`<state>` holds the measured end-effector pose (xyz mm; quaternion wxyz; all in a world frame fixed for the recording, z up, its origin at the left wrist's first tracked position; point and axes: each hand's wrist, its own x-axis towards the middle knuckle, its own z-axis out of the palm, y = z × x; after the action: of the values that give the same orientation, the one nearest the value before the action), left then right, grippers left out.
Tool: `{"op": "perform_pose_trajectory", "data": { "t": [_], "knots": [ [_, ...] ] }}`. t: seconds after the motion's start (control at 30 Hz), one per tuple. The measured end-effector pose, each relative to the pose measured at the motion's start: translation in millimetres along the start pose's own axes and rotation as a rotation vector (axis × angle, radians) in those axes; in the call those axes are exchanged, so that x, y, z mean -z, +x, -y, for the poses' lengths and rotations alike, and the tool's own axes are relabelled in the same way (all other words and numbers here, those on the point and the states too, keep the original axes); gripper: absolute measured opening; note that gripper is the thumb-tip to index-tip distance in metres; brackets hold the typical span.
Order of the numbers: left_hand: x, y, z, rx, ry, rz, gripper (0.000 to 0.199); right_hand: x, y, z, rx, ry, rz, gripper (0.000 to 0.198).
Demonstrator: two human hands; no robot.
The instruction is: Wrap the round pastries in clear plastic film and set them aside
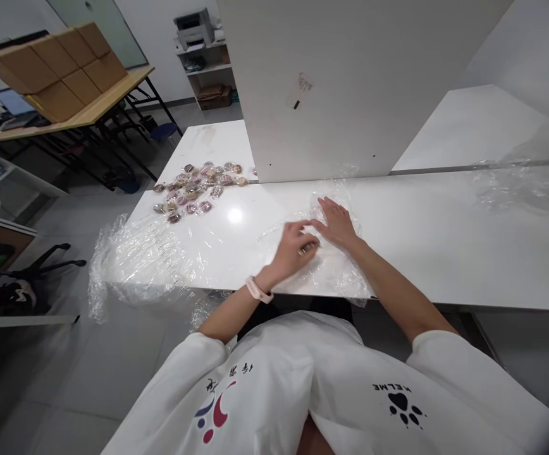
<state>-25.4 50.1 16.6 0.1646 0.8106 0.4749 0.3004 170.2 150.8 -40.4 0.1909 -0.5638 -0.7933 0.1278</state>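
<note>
My left hand [292,248], with a pale pink band on the wrist, is curled around a small round brownish piece [308,248]; its exact kind is hard to make out. Clear plastic bubble wrap [345,268] lies on the white table under both hands. On the far part of that wrap my right hand [337,222] rests with its fingers stretched out, its thumb close to my left fingers. Further left on the table is a loose pile of small round pieces in clear wrappers [193,189], brown and pink.
A large heap of bubble wrap [146,259] hangs over the table's left front edge. More clear wrap [530,180] lies at the right. An upright white panel [341,95] stands behind my hands. Cardboard boxes [66,69] sit on a wooden desk at the back left.
</note>
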Motion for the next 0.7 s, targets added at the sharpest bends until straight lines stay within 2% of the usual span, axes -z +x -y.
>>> {"op": "perform_pose_trajectory", "data": {
  "t": [0.07, 0.13, 0.2, 0.27, 0.3, 0.37, 0.47, 0.57, 0.7],
  "knots": [
    [-26.8, -13.2, -16.2, -0.079, 0.048, 0.170, 0.026, 14.4, -6.0, 0.1, -0.071, 0.139, -0.065, 0.073],
    [-36.0, -26.2, -19.7, -0.100, 0.092, 0.265, 0.056, 33.7, -24.9, 2.5, -0.097, 0.254, -0.135, 0.066],
    [-27.8, -39.9, -15.1, -0.109, 0.106, 0.290, 0.085, 51.6, -58.9, 8.2, 0.002, 0.289, -0.141, 0.059],
    [-10.2, -57.2, -6.2, -0.120, 0.103, 0.308, 0.100, 61.2, -103.5, 15.8, 0.188, 0.259, -0.044, 0.055],
    [-1.0, -67.5, -1.0, -0.120, 0.104, 0.319, 0.100, 61.7, -127.0, 19.3, 0.270, 0.231, 0.021, 0.056],
    [13.9, -90.6, 9.7, -0.087, 0.112, 0.320, 0.086, 55.2, -170.0, 24.4, 0.355, 0.161, 0.081, 0.052],
    [26.6, -123.3, 21.9, -0.002, 0.114, 0.240, 0.046, 39.5, -212.1, 25.8, 0.262, 0.111, -0.040, 0.027],
    [35.8, -141.6, 27.1, 0.074, 0.063, 0.135, 0.023, 36.4, -224.2, 23.3, 0.137, 0.146, -0.155, 0.020],
    [51.3, -140.8, 29.4, 0.118, 0.006, 0.037, 0.021, 54.3, -214.0, 23.1, 0.117, 0.209, -0.203, 0.011]
  ]
}}
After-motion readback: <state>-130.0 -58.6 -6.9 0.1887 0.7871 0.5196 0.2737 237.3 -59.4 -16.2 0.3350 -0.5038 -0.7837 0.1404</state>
